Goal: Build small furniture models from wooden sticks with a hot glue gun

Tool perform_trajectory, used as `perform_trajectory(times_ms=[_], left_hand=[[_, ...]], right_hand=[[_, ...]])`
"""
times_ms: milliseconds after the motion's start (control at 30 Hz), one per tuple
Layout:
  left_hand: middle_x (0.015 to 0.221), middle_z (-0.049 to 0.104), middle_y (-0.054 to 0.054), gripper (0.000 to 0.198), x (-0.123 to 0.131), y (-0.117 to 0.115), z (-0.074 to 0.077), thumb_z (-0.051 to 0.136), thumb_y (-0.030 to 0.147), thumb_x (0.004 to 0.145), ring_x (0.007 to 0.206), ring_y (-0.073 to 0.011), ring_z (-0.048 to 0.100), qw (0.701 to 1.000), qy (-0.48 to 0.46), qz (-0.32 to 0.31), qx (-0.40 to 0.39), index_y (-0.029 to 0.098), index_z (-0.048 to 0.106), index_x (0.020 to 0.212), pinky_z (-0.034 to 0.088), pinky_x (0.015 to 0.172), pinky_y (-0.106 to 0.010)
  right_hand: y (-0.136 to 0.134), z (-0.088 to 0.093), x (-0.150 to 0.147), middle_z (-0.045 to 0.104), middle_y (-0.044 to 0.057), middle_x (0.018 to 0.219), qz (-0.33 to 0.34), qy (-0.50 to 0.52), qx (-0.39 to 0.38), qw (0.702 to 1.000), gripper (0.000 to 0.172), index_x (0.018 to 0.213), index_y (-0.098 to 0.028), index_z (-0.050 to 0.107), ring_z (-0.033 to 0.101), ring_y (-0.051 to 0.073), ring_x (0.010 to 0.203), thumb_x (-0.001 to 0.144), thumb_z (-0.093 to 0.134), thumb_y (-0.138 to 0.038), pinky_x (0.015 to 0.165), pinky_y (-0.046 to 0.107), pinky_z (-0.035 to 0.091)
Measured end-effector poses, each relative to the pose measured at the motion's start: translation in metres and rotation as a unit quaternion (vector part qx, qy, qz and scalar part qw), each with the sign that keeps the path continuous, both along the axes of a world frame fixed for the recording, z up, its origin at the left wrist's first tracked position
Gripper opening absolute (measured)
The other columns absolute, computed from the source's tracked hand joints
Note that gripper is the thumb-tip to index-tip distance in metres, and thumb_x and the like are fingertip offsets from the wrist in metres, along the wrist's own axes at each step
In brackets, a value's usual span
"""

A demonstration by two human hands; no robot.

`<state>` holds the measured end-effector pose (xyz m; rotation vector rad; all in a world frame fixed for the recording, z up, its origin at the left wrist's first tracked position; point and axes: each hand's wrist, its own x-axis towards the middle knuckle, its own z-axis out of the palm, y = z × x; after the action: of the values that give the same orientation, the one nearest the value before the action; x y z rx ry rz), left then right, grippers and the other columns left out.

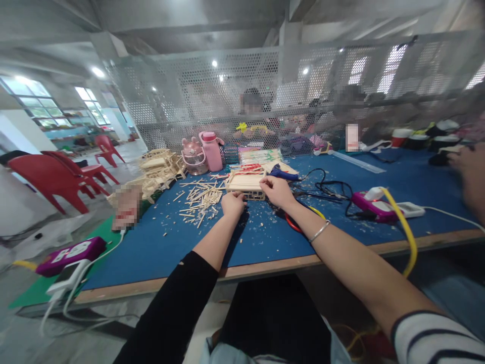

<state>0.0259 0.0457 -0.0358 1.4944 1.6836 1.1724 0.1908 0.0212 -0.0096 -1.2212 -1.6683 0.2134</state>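
A small model made of wooden sticks (pixel 245 184) sits on the blue table (pixel 151 247) in front of me. My left hand (pixel 233 203) rests closed on the table just below the model's left end; what it holds, if anything, is hidden. My right hand (pixel 276 190) touches the model's right end with bent fingers, pinching its edge. A silver bracelet (pixel 319 231) circles my right wrist. Loose wooden sticks (pixel 200 199) lie scattered left of the model.
A blue glue gun (pixel 282 174) and black cables lie behind my right hand. Red-handled scissors (pixel 293 222) lie under my right forearm. Pink bottles (pixel 206 151), finished stick models (pixel 161 167), a purple power strip (pixel 373 205), a mesh screen with people behind it, red chairs at left.
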Motion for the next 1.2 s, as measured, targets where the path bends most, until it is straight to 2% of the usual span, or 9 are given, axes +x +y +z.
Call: perform_trajectory(times_ms=[367,867,1200], left_hand=[[0.069,0.068,-0.004,0.010,0.0000,0.0027,-0.0035,0.059,0.018,0.073,0.047,-0.0081,0.058,1.000,-0.023,-0.006,-0.003,0.014,0.068,0.073,0.042,0.050,-0.018],[0.052,0.061,-0.003,0.015,0.0010,-0.0047,0.0040,0.055,0.019,0.074,0.046,-0.0099,0.057,1.000,-0.003,-0.006,-0.012,0.013,0.068,0.069,0.041,0.049,-0.019],[0.052,0.061,-0.002,0.015,0.0012,-0.0048,0.0049,0.056,0.021,0.074,0.047,-0.0098,0.057,1.000,0.017,-0.003,-0.015,0.014,0.068,0.070,0.041,0.050,-0.018]], right_hand=[[-0.0014,0.0008,-0.0003,0.064,0.001,0.067,0.004,0.003,-0.001,1.000,0.019,0.082,-0.017,0.066,0.056,0.014,0.061,0.077,0.051,-0.025,0.062,0.024,0.041],[0.0000,-0.0013,0.0001,0.064,0.001,0.067,0.004,-0.003,0.004,1.000,0.019,0.083,-0.017,0.066,0.056,0.013,0.062,0.077,0.051,-0.025,0.062,0.024,0.040],[0.0000,0.0003,0.0002,0.064,0.001,0.066,0.000,-0.005,0.005,1.000,0.018,0.082,-0.017,0.067,0.055,0.013,0.060,0.077,0.051,-0.025,0.061,0.024,0.039]])
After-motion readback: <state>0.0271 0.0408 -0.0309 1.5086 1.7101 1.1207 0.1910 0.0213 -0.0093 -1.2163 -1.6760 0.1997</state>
